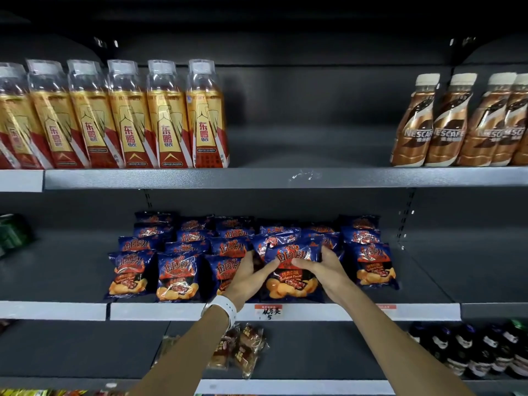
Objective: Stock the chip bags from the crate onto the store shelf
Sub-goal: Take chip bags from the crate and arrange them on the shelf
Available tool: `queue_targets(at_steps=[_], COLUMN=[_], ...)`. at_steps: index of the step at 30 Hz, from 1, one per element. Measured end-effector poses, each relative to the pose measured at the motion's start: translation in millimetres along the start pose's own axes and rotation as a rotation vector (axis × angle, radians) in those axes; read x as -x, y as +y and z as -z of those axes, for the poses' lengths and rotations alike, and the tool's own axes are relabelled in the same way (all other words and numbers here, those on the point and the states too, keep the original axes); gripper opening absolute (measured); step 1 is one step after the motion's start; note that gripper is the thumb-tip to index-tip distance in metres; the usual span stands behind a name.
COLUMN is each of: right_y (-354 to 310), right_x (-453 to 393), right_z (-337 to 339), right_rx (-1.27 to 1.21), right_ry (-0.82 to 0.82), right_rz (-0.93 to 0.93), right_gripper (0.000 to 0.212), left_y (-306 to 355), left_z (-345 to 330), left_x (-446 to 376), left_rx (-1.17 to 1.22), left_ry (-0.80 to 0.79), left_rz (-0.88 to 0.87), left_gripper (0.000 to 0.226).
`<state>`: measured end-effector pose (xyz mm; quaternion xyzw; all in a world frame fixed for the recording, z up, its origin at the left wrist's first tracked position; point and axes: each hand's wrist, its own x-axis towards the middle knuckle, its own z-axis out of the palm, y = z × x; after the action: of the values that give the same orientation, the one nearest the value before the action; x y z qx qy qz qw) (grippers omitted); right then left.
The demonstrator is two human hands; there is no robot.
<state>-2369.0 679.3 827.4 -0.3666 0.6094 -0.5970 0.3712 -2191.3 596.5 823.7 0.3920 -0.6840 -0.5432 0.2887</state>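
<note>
Chip bags (251,252) in rows on mid shelf (160,311)

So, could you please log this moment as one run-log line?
step: placing | left hand: holds chip bag | right hand: holds same bag | place: middle shelf front row | crate: not visible

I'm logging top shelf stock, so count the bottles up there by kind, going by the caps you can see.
Gold and red drink bottles: 6
Brown Nescafe bottles: 4
Total: 10
</note>
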Motion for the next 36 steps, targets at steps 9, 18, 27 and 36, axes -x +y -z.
queue_targets(at_steps=[9, 18, 27, 36], right_y=[20, 80, 46, 62], right_x=[-16, -61, -28, -28], right_z=[1, 7, -17, -15], right_rx=[0.011, 0.080, 0.087, 0.080], right_ry=[0.026, -0.001, 0.008, 0.001], right_rz=[-0.079, -0.117, -0.044, -0.065], right_gripper=[0.068, 0.135, 0.039, 0.046], left_y=[-13, -23, -33, -36], left_z=[-7, -19, -19, -26], left_x=[-10, -17, -23, -28], left_rx=[-0.127, -0.303, -0.321, -0.357], left_ry=[0.007, 0.084, 0.057, 0.033], left_rz=[-0.022, 0.002, 0.056, 0.111], left_gripper=[0.081, 0.081, 0.082, 0.088])
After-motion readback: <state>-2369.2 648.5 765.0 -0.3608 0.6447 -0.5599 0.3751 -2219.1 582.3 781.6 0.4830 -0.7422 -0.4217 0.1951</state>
